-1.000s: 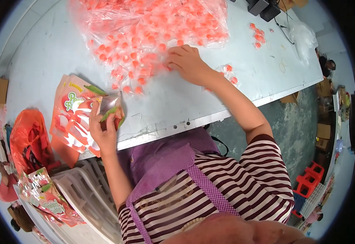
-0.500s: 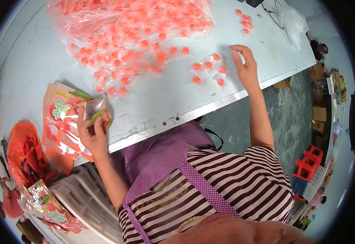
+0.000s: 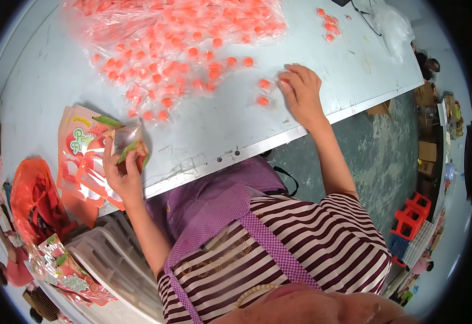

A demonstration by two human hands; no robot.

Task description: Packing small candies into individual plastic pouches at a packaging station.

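Left hand (image 3: 123, 179) is grasping a glossy pink pouch (image 3: 129, 139); right hand (image 3: 304, 95) — grip unclear — is apparently gathering round orange plastic-wrapped sweets (image 3: 263, 101), calling for closing.

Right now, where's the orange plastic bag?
The orange plastic bag is at the left of the head view, left of the pouches at your left hand and, in the picture, above glossy packaging.

Left hand (image 3: 123, 175) gripping pouch (image 3: 132, 135), right hand (image 3: 302, 96) beside wrapped coral pieces (image 3: 263, 101)
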